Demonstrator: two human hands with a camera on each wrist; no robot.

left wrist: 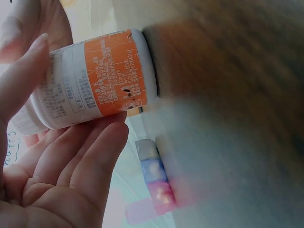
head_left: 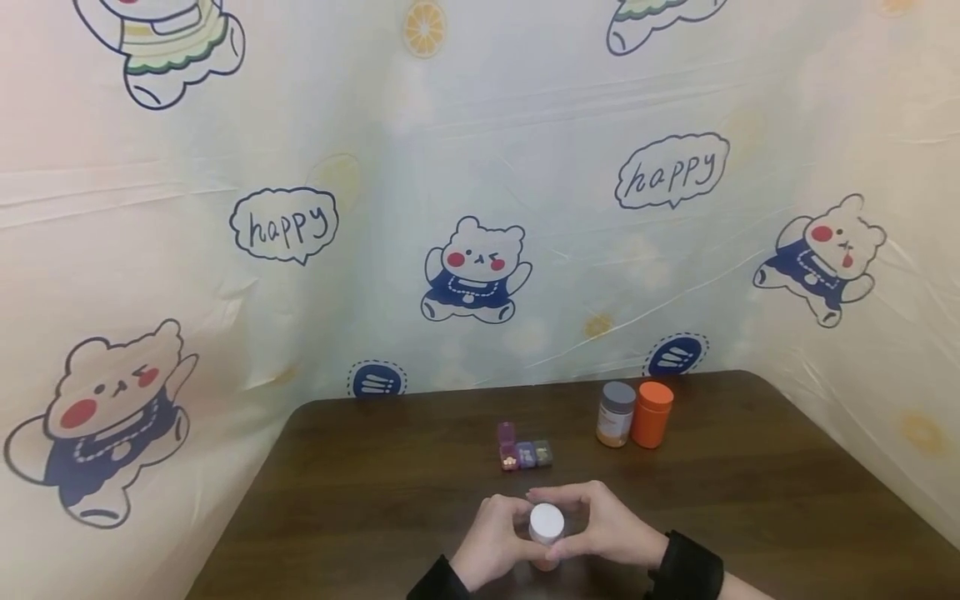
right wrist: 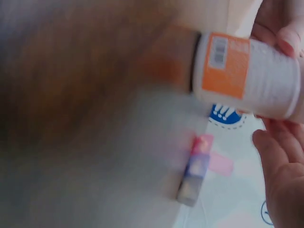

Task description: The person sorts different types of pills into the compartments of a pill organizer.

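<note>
A white pill bottle with an orange label band point(head_left: 547, 523) stands upright on the table, its white cap on. My left hand point(head_left: 491, 537) grips it from the left, thumb in front and fingers behind. From the right, my right hand point(head_left: 611, 525) curls round the same bottle, and the two hands' thumbs and fingertips meet. The left wrist view shows the bottle point(left wrist: 102, 78) with printed text facing my left palm; the right wrist view shows a barcode on its band point(right wrist: 225, 66). Beyond the hands lies a small pill organizer point(head_left: 527, 455) whose pink compartment has its lid raised and pale pills inside.
Farther back on the right, a grey-capped bottle point(head_left: 616, 415) and an orange bottle point(head_left: 652, 415) stand side by side on the dark wooden table point(head_left: 375, 500). A patterned curtain point(head_left: 480, 167) hangs behind the table's far edge.
</note>
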